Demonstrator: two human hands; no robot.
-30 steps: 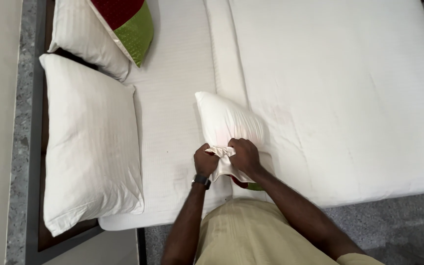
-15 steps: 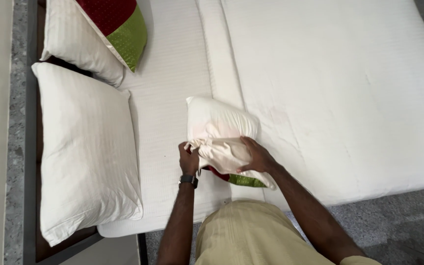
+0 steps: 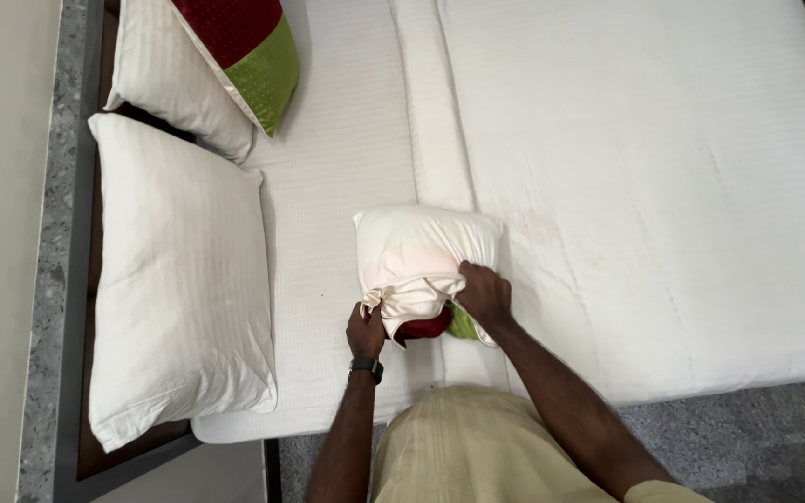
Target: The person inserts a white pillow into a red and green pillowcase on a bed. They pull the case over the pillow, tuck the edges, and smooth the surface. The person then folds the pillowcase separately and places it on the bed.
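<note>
Two bare hands work at a small cushion (image 3: 426, 256) lying near the middle of a wide white bed (image 3: 663, 186), whose quilted cover fills the frame from 12 to 4 o'clock. At 9 o'clock a long white striped pillow (image 3: 174, 279) lies flat against the dark headboard edge, and at 11 o'clock a second white pillow (image 3: 165, 79) carries a red and green decorative cushion (image 3: 249, 42) on top. The small cushion, at 6 o'clock of centre, is cream satin on its upper side, bunched and gathered at its near end, where a red and green cover (image 3: 435, 324) peeks out beneath the fabric. The left hand (image 3: 365, 331), a dark watch (image 3: 366, 367) on its wrist, is closed on the gathered cream corner at the cushion's 7 o'clock. The right hand (image 3: 484, 293) is curled over the cushion's 5 o'clock edge, fingers pressed into the fabric. Nothing lies between the hands and the cushion; grey carpet (image 3: 747, 438) shows at 5 o'clock
</note>
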